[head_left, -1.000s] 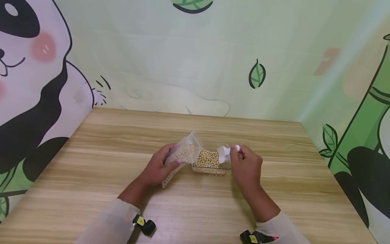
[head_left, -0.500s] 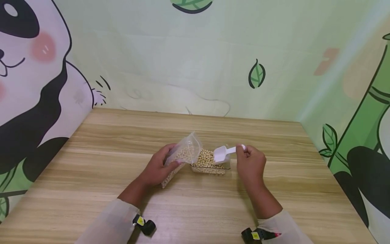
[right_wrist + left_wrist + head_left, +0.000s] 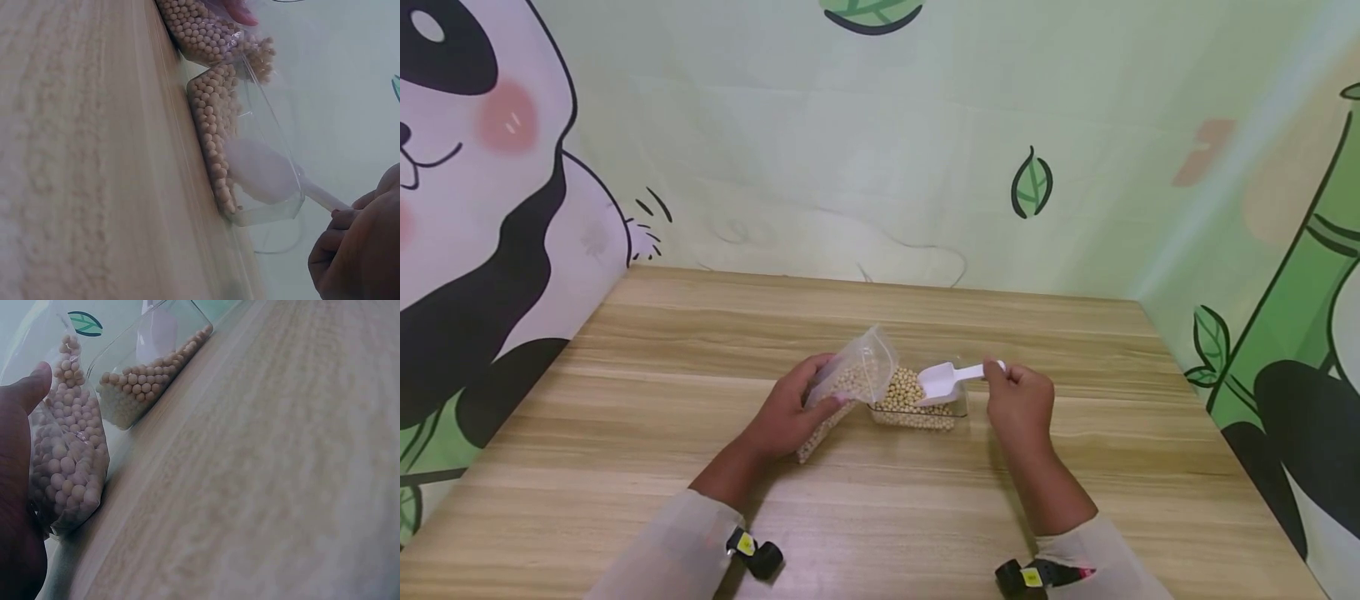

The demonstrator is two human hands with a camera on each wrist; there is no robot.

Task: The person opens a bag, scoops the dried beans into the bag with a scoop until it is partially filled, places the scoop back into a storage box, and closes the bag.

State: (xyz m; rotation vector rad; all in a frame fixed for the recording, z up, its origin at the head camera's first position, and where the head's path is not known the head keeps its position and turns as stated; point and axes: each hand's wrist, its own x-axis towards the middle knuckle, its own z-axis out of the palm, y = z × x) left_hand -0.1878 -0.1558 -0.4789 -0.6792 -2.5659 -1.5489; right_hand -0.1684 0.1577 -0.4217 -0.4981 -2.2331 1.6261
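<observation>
My left hand (image 3: 790, 412) grips a clear plastic bag (image 3: 874, 350) part full of round beige beans, its mouth tilted right toward a clear box. In the left wrist view the bag (image 3: 69, 450) bulges beside my thumb. The clear box (image 3: 917, 417) stands on the table with beans (image 3: 901, 389) heaped in it. My right hand (image 3: 1021, 408) pinches the handle end of a white scoop (image 3: 940, 383). In the right wrist view the scoop's blade (image 3: 265, 172) is inside the box, its tip at the beans.
Both things stand on a wood-grain table (image 3: 700, 333). Behind it rises a pale green wall (image 3: 775, 167) printed with leaves and a panda (image 3: 482, 192). Each wrist wears a small black camera (image 3: 765, 560).
The scoop has turned from edge-on until its hollow shows, then shifted slightly left in the box. My right hand moved a little right. The left hand and bag stay put.
</observation>
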